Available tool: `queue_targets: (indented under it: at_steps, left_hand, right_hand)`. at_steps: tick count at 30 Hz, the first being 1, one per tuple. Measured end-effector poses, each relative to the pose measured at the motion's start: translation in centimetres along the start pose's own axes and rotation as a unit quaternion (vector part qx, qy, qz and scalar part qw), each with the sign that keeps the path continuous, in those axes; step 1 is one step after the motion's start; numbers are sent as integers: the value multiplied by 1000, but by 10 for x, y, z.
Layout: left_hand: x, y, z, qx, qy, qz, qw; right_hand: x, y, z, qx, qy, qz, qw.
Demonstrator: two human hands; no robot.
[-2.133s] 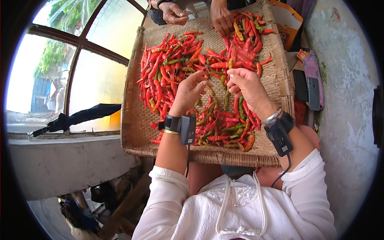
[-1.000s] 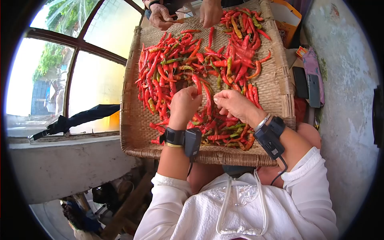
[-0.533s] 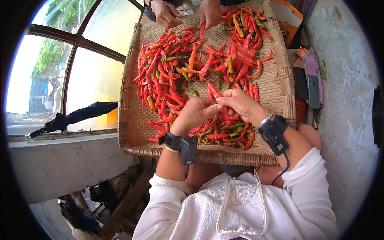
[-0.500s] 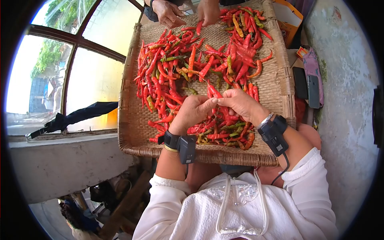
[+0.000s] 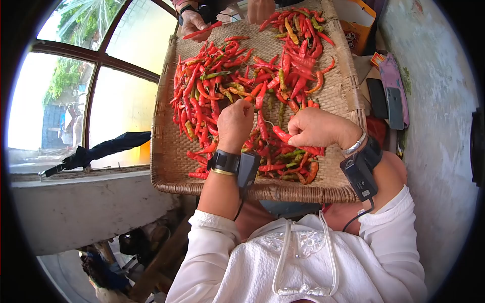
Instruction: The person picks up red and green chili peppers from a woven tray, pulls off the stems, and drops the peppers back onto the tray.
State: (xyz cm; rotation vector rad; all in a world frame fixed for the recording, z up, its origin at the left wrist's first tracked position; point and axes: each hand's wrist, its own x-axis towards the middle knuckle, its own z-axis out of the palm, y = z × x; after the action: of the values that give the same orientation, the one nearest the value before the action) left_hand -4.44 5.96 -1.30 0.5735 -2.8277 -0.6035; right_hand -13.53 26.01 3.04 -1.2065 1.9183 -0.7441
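Fingers of my right hand (image 5: pixel 321 129) are closed around a red chili pepper (image 5: pixel 281 134), whose stem end points up and left. My left hand (image 5: pixel 235 123) reaches over the pile of chili peppers (image 5: pixel 202 101), knuckles up and fingers curled down against the peppers. What its fingertips hold, if anything, is hidden. Under and between my hands lie more red peppers with some green and yellowish ones, all in a large woven basket tray (image 5: pixel 256 192).
Across the tray, another person's hand (image 5: pixel 192 21) holds a red chili, and that person's second hand (image 5: pixel 260 10) is beside it. A folded umbrella (image 5: pixel 111 146) rests by the window at left. Phones (image 5: pixel 394 107) and an orange box (image 5: pixel 356 30) are at right.
My hands were together at one pepper and are now apart. The left moved up onto the pile; the right drew rightward with a chili. The other person's hand lifted a chili leftward.
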Motion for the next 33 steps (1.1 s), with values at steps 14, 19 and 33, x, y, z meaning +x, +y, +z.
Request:
queue_targets:
  at_steps: [14,19,33]
  left_hand:
    - [-4,2,10,-57,51,28,997]
    - [-11,-2,-2,-155,-18,143,977]
    - [-26,-43,-81,-411,-138,-108,895]
  right_hand:
    - [-4,-11,-25,57,66,-34,996]
    - [-5,-15,-22,148,2,-36,988]
    - [17,5,-13,94,72,96,988]
